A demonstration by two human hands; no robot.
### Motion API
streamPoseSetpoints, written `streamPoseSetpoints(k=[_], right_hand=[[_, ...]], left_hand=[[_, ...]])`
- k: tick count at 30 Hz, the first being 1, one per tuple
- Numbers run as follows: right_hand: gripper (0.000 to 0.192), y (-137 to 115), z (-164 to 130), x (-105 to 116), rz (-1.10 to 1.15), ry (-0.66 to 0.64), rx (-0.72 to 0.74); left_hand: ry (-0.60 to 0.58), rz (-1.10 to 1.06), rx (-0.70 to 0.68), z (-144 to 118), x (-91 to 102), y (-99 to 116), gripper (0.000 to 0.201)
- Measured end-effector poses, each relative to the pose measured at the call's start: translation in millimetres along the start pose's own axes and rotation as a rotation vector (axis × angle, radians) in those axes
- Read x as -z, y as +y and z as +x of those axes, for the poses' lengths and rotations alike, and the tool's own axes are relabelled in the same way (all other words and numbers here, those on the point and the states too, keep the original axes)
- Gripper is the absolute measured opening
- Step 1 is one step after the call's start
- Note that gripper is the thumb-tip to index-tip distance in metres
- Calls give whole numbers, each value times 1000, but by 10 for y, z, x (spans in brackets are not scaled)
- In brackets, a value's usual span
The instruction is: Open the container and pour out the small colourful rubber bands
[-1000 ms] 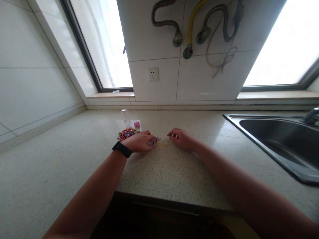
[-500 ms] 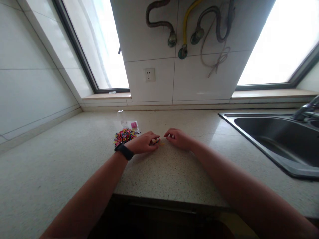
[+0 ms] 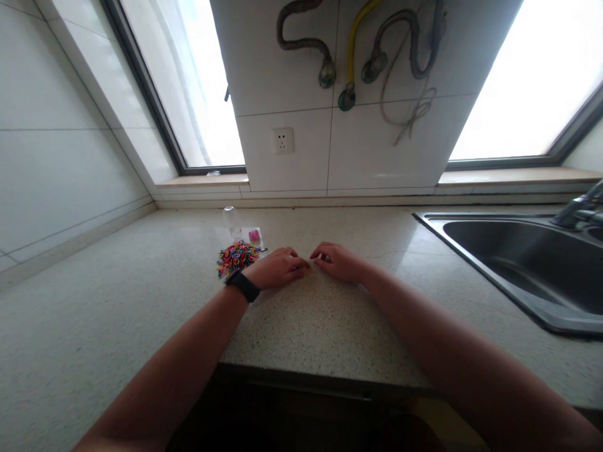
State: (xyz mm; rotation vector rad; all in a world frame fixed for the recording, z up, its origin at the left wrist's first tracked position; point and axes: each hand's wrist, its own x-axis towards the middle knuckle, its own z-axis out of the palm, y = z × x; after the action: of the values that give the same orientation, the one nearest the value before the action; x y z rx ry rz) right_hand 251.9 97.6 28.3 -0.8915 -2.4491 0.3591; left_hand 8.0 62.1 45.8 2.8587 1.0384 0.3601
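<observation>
My left hand (image 3: 281,267), with a dark band on its wrist, rests low over the counter, fingers bent and tips pressed together. Facing it, my right hand (image 3: 336,261) has thumb and forefinger in a pinch, its tips almost touching the left fingertips. Whatever either hand holds is too small or hidden to make out. Left of my left hand lies a pile of small multicoloured bands (image 3: 235,258), which look like rubber bands. Just behind it are a small pink object (image 3: 254,235) and a see-through jar or cup (image 3: 229,217).
The speckled stone counter (image 3: 301,326) runs along a tiled wall with a power socket (image 3: 283,140). A steel sink (image 3: 518,251) with a tap (image 3: 577,207) is set in at the right. Pipes with valves (image 3: 347,98) come out of the wall above.
My left hand has moved slightly right, toward my right fingertips, and its fingers have closed over the small coloured bits seen there before. My right hand has barely moved.
</observation>
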Motion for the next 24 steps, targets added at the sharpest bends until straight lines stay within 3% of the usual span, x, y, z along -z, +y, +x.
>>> streamPoseSetpoints(k=[4,11,18,24], right_hand=[[22,-16,-5,5,5,-4,-7],[23,-12,-9,5,11,-22,-22],[23,-1,-12,12,1,-15,-31],[22,-13,-19,21,2,-17,-32]], left_hand=[[-25,16,-73,7,-14,-31,35],[-66,13,-144,11,-1,6,51],[-38,-114,-80,-7,65,0,23],[22,-175,-43,-23,115,-26,18]])
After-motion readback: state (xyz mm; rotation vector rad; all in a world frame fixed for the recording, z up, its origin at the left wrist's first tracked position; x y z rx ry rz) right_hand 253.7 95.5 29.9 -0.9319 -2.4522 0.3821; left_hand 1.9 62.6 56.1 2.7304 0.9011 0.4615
